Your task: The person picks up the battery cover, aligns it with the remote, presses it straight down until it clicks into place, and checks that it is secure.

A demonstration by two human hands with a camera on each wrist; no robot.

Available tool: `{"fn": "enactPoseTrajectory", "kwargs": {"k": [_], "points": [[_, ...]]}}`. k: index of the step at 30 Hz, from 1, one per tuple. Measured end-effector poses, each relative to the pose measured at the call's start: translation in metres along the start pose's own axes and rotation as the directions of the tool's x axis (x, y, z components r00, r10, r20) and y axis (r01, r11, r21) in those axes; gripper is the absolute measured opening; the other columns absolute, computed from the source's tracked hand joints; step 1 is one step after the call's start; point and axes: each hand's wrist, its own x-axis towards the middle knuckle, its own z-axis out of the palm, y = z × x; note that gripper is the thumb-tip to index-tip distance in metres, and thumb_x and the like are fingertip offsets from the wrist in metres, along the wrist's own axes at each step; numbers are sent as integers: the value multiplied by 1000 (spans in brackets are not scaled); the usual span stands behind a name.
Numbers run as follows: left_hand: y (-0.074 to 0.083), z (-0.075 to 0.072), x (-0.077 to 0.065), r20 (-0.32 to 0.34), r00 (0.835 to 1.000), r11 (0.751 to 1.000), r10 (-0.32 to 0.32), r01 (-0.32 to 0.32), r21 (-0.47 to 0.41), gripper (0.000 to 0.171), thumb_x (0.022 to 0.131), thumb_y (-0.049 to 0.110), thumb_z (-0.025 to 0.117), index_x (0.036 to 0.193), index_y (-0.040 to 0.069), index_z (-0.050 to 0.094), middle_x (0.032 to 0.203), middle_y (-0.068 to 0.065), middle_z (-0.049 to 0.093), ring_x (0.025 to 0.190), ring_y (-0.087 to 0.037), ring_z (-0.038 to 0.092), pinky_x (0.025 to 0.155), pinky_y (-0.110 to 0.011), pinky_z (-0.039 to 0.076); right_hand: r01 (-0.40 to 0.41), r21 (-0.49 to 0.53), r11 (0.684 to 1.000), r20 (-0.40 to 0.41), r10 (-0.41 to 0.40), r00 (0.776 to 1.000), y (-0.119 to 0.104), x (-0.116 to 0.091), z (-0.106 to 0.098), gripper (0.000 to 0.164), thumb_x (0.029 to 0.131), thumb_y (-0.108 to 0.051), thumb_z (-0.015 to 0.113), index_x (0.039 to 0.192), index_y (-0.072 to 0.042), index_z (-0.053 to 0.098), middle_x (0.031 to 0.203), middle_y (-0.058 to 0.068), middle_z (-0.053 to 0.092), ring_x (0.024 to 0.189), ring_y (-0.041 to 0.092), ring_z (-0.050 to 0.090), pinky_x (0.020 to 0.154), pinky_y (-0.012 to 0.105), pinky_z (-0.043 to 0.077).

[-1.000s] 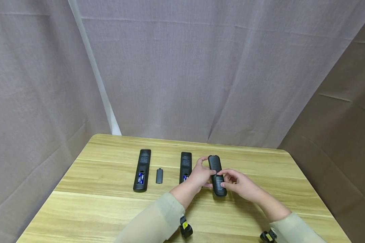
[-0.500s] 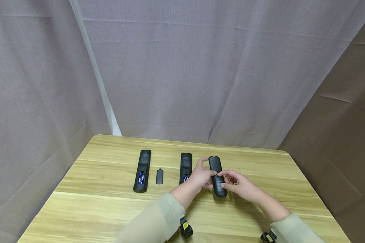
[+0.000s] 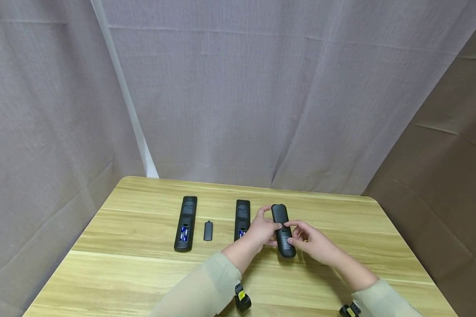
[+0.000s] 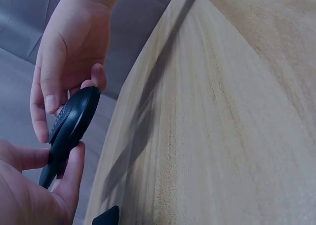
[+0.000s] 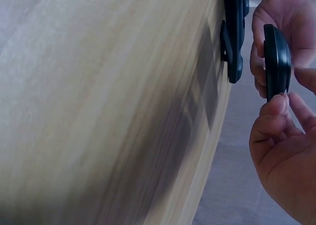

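A black remote control (image 3: 278, 215) is held just above the table, its back facing up. On its lower half is a panel with pale print (image 3: 287, 243); a small dark notch shows above the print. My left hand (image 3: 260, 229) grips the remote from its left side, thumb on the back and fingers round the edge. At the right, my right hand (image 3: 312, 240) touches the back with index finger and thumb, its other fingers curled. In the left wrist view the remote (image 4: 74, 118) stands edge-on between both hands. Whether the panel is loose I cannot tell.
Two more black remotes lie face down with blue batteries showing: one remote (image 3: 188, 211) at the left, one remote (image 3: 243, 211) partly hidden by my left hand. Between them lies a loose battery cover (image 3: 208, 230). A wooden table (image 3: 135, 264) meets grey curtains (image 3: 222, 110) behind.
Both hands stay nearly in place with the remote. The right fingertips shift very slightly on its back, and the dark notch above the print shows more plainly.
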Motion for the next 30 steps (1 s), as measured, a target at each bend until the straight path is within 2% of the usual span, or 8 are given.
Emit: {"fn": "enactPoseTrajectory", "kwargs": {"k": [4,9,17,24,30], "points": [[1,1,-1,-2,1000,1000,3,-3,9,65,93,4,65,148,23,36,101,-11,61,79,-26,67,56,-39,59,-26,7,1000,-77,26,997,-2,1,2,45,96,-14,65,136,-2,49,90,7,54,71,13,51,61,24,42],[1,3,-2,7,1000,1000,5,-5,7,66,93,3,65,148,23,36,100,-11,62,79,-27,68,56,-40,59,-113,42,993,-159,118,980,-5,4,6,54,95,-16,67,140,1,42,96,9,55,67,14,50,54,25,41],[0,5,-2,26,1000,1000,4,-4,-21,68,93,2,65,150,21,33,100,-12,63,83,-31,69,58,-43,59,-219,154,963,-129,240,962,-7,6,12,63,97,-16,64,149,-2,31,103,13,53,64,23,51,47,35,48],[0,6,-2,15,1000,1000,4,-4,-7,66,93,2,65,149,23,35,99,-10,63,80,-29,69,56,-40,59,-259,157,953,-131,280,951,-9,8,15,61,98,-14,60,150,-4,29,105,15,50,62,21,48,51,35,48],[1,5,-3,22,1000,1000,7,-7,-18,66,93,2,65,148,23,36,99,-11,63,81,-29,69,58,-42,59,-274,155,949,-135,295,946,-16,9,17,58,99,-8,57,149,0,29,101,16,49,61,23,50,53,39,51]]}}
